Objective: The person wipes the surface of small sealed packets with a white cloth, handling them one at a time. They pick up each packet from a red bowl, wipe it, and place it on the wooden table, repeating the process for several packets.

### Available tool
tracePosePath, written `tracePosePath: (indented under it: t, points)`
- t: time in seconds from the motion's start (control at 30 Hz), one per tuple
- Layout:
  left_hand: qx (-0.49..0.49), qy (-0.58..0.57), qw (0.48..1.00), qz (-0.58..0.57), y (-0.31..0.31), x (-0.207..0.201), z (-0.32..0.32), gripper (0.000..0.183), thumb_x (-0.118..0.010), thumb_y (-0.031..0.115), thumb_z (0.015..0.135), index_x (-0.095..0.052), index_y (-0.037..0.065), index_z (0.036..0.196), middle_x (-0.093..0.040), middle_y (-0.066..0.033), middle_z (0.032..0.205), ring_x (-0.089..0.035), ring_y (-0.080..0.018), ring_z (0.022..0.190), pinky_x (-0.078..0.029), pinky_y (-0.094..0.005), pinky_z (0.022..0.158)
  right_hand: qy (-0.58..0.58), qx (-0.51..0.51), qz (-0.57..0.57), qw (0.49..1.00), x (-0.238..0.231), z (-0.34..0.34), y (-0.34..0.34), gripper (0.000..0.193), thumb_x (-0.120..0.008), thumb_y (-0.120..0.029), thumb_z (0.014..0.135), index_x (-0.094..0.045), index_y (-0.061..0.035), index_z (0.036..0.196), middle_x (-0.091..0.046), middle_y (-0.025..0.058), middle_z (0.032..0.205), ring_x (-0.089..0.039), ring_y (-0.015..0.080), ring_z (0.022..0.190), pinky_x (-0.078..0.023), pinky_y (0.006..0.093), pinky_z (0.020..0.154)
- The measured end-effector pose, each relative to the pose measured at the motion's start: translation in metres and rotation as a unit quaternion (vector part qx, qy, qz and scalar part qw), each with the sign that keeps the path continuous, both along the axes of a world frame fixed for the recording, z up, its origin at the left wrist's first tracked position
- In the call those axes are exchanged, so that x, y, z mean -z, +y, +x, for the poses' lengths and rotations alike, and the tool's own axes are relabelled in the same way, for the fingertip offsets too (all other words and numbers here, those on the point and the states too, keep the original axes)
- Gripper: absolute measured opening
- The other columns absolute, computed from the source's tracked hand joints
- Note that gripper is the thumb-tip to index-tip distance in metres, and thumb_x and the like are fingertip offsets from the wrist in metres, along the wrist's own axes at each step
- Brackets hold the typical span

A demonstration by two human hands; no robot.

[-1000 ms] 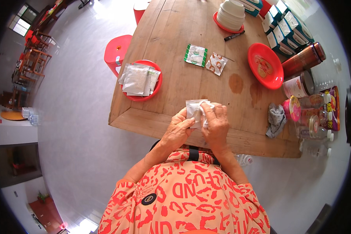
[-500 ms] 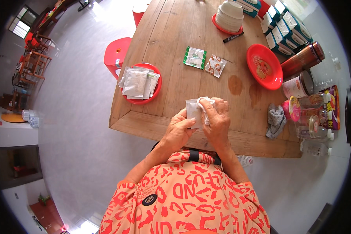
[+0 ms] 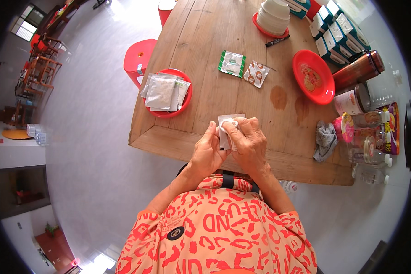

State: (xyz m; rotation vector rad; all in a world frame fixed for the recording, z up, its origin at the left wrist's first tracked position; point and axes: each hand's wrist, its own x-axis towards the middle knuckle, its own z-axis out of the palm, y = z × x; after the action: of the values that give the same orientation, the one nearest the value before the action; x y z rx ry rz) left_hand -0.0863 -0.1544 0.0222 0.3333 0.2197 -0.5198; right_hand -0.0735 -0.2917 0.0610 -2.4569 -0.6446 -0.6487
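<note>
Left hand (image 3: 208, 150) backs flat, rectangular, silvery-white sachet (image 3: 223, 118), grip unclear; right hand (image 3: 250, 144) clamps crumpled white tissue (image 3: 228, 125) against it. Support squarely; press lightly.

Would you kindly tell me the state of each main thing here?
Right hand: closed on white wad
White wad: crumpled, against held packet
Held packet: partly covered; unclear whether open
Left hand: thumb raised beside packet
Green-edged packet: flat
Brown-patterned packet: flat
Red bowl: holding packets
White bowls: stacked
Black marker: lying down
Grey cloth: crumpled
</note>
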Motion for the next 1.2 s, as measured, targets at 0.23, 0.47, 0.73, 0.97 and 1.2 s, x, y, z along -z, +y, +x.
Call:
tracePosePath:
  t: [0.23,0.47,0.73,0.97,1.2]
  points:
    - [-0.021,0.018,0.999,0.019,0.003,-0.001,0.003,0.045,-0.037,0.038,0.104,-0.051,0.002,0.126,-0.062,-0.0123,0.116,-0.063,-0.0187,0.103,-0.053,-0.0341,0.09,0.004,-0.1,-0.017,0.995,0.005,-0.011,-0.001,0.028,-0.07,-0.008,0.066,-0.07,-0.0094,0.094,-0.061,0.0027,0.094,-0.056,0.0216,0.08,-0.052,0.033,0.067]
    - [-0.014,-0.017,0.998,0.056,0.005,0.021,-0.004,0.028,-0.047,0.018,0.102,-0.053,-0.001,0.122,-0.063,-0.0101,0.114,-0.064,-0.0177,0.101,-0.056,-0.0331,0.086,0.061,-0.125,0.007,0.99,0.002,-0.019,-0.017,0.025,-0.071,-0.004,0.067,-0.069,-0.0095,0.091,-0.062,0.0034,0.093,-0.057,0.023,0.081,-0.051,0.0337,0.068]
    - [-0.048,0.01,0.997,0.058,-0.003,0.0,-0.002,0.03,-0.044,0.018,0.103,-0.05,-0.001,0.126,-0.061,-0.0128,0.12,-0.061,-0.021,0.11,-0.052,-0.0372,0.096,0.006,0.062,0.029,0.998,0.007,-0.004,-0.018,0.029,-0.07,-0.004,0.07,-0.069,-0.0093,0.098,-0.061,0.0057,0.094,-0.056,0.025,0.082,-0.05,0.0361,0.065]
    - [-0.078,0.012,0.992,0.102,-0.002,-0.003,-0.001,0.041,-0.037,0.024,0.105,-0.042,-0.002,0.136,-0.055,-0.0193,0.131,-0.054,-0.0294,0.122,-0.046,-0.0439,0.104,0.016,0.007,0.043,0.999,0.016,-0.033,0.003,0.031,-0.069,-0.005,0.069,-0.068,-0.0061,0.1,-0.061,0.0074,0.094,-0.057,0.0256,0.081,-0.051,0.0372,0.066]
    - [-0.09,0.003,0.993,0.076,-0.002,-0.009,-0.004,0.042,-0.035,0.026,0.105,-0.04,-0.002,0.137,-0.051,-0.0214,0.135,-0.05,-0.0324,0.127,-0.044,-0.0464,0.106,0.025,0.043,0.067,0.997,0.014,-0.032,0.002,0.033,-0.071,-0.002,0.067,-0.068,-0.007,0.1,-0.061,0.0084,0.095,-0.058,0.0263,0.083,-0.051,0.038,0.07]
